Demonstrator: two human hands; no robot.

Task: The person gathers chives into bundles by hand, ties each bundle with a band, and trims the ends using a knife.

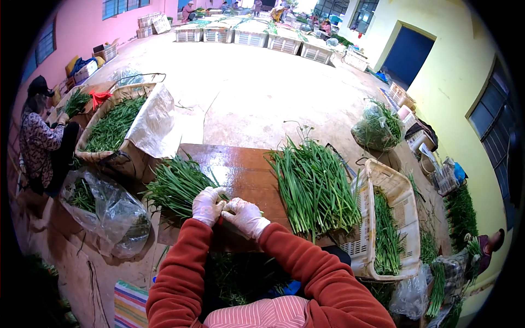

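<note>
Head view: I see the left hand (208,206) and right hand (245,217) meeting at the stem ends of a green bundle (178,185) on the counter (243,169), fingers curled narrow; I cannot tell what they grip. A larger green pile (316,188) lies to the right.

head, left fisheye | from head height, down and forward | left hand (207,207), right hand (245,217) near | floor (246,93) reaching far
</note>
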